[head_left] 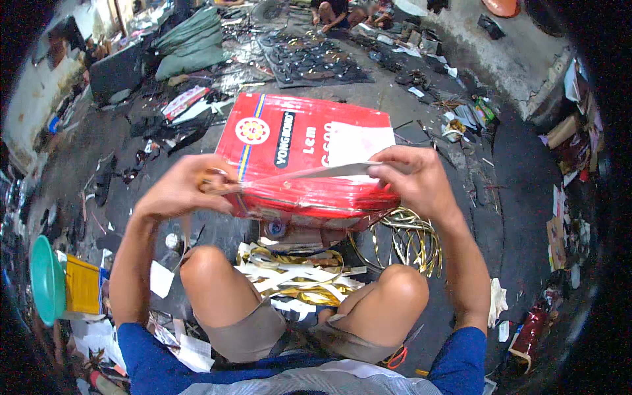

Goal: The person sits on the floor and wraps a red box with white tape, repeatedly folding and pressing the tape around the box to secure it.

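Observation:
Stretched between my two hands is a narrow pale strip (322, 171), held across the front top edge of a red cardboard box (263, 141). My right hand (416, 179) pinches one end between thumb and fingers. At the box's left corner, my left hand (191, 187) curls around the strip, slightly blurred, and a tail hangs below it toward my knee. Clear tape and a white paper patch cover parts of the box. White and gold strips (296, 280) lie between my legs, and a bundle of gold strips (418, 243) rests right of the box.
Orange-handled scissors (397, 357) lie by my right thigh. To the left stand a green basin (47, 280) and a yellow container (82, 284). Farther off are a dark mat with black pieces (316, 59), a green sack (191, 46) and another person (332, 13). Scraps litter the floor.

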Tool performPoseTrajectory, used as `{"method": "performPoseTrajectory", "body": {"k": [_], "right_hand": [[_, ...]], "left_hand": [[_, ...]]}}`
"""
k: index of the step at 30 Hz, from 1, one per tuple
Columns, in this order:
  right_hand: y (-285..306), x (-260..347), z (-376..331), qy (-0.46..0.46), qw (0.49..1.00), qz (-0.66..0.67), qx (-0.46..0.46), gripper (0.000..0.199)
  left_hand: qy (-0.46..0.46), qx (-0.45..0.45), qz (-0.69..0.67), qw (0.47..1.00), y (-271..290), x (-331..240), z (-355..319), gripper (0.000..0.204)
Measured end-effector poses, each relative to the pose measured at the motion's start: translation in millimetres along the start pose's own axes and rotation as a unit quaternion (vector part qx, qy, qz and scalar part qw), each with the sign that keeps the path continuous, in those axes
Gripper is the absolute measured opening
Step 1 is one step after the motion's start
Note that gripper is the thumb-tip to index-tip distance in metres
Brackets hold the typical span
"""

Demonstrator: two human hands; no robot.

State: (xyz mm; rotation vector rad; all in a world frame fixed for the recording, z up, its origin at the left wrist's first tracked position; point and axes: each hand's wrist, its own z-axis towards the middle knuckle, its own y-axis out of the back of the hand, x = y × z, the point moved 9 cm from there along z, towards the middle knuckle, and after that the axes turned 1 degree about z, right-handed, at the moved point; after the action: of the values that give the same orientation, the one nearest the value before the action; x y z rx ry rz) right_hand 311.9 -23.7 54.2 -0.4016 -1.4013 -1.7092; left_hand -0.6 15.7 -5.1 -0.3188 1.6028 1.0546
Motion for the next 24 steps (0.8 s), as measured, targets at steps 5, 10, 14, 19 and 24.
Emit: {"method": "performPoseTrajectory", "body": {"k": [5, 10, 14, 19, 24], "right_hand": [[26, -77, 24, -0.156, 0.987, 0.014, 0.021, 0.023], [4, -79, 38, -0.08, 0.985, -0.154, -0.011, 0.036], [-6, -71, 33, -0.099, 0.98, -0.169, -0.048, 0.038], [0, -66, 25, -0.075, 0.958, -0.259, -0.1, 0.035], [15, -65, 7, -0.046, 0.957, -0.266, -0.102, 0.025]], "left_hand": [[0.169, -0.09, -0.045, 0.98, 122, 82, -30, 0.023], [0.196, -0.21, 0.507, 0.812, 160, 86, 12, 0.028], [-0.174, -0.331, 0.344, 0.861, 43, -3, 107, 0.051], [-0.199, -0.119, 0.094, 0.968, -116, -42, 196, 0.048], [-0.166, -0.126, 0.07, 0.976, -132, -41, 192, 0.034]]}}
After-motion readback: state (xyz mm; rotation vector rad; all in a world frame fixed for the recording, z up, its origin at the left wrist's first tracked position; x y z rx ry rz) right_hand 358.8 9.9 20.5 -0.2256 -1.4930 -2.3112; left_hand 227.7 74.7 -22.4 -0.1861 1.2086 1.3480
